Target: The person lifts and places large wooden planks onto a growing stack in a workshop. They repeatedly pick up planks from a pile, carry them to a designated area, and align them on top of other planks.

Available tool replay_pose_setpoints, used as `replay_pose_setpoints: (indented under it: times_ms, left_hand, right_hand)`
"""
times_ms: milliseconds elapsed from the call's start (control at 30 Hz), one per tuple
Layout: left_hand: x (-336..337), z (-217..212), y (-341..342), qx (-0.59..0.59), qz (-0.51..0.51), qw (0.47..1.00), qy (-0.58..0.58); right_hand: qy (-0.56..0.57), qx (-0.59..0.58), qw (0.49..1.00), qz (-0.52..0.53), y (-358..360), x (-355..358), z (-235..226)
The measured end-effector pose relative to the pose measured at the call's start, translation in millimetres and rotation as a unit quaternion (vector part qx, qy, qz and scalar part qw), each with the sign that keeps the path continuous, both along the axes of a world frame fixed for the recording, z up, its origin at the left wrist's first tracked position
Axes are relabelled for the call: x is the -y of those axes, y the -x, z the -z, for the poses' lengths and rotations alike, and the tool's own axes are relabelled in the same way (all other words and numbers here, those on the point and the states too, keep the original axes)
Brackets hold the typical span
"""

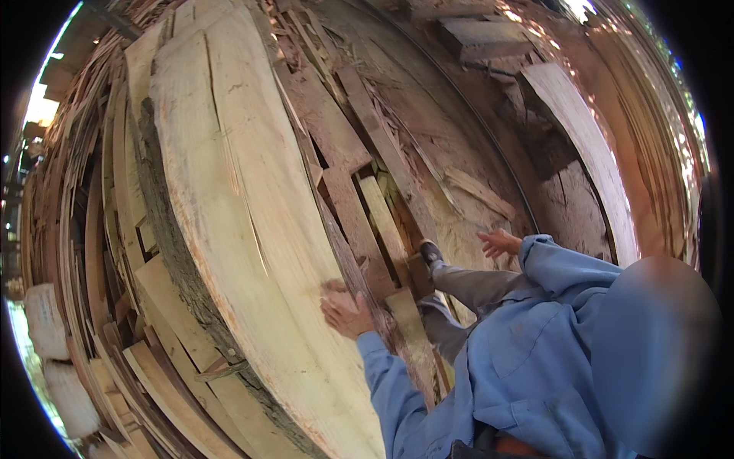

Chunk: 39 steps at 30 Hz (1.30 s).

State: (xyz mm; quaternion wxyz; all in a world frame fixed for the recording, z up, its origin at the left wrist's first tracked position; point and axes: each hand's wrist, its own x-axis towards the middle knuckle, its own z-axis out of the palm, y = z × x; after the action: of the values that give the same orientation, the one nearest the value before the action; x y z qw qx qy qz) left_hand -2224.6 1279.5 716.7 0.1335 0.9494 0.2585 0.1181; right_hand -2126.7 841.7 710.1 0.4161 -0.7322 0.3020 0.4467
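Note:
A long, pale sawn wood slab (252, 191) with a lengthwise crack and dark bark on its left edge runs away from me. At its right edge, my left hand (349, 314) lies on the wood with the fingers stretched out, gripping nothing. My right hand (498, 243) is held out to the right beside my body, fingers apart and with nothing in them. It is nearest to a loose split piece of wood (480, 193) on the dusty ground. Both forearms are in blue sleeves.
Stacked boards (84, 252) crowd the left side. Narrow planks (375, 138) and offcuts lie with gaps between them, close to my shoe (432, 252). A thin dark cable or rod (489, 138) curves across the ground. A large light board (585, 145) stands at the right.

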Motion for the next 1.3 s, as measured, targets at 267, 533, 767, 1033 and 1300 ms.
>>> replay_pose_setpoints:
  times_ms: [267,533,767,1033,1300]
  left_hand:
    - [-16.1,21.5,-4.5,-0.140,-0.077,0.985,0.056]
    - [69.1,35.0,-64.9,-0.016,-0.160,0.960,-0.231]
    - [260.9,99.7,-213.2,0.079,-0.133,0.974,0.168]
    - [377.0,256.9,-276.8,-0.428,0.020,0.823,0.373]
    - [370.2,341.6,-577.0,-0.404,0.041,0.860,0.310]
  right_hand:
    - [-0.044,0.021,0.992,-0.112,-124.8,28.9,56.3]
    - [-0.089,0.049,0.960,-0.259,-353.3,76.7,223.9]
    - [-0.119,0.045,0.979,-0.161,-473.6,184.0,206.3]
    - [-0.254,0.133,0.958,0.008,-604.5,202.9,199.3]
    - [-0.167,0.292,0.937,-0.089,-873.0,224.5,205.7]
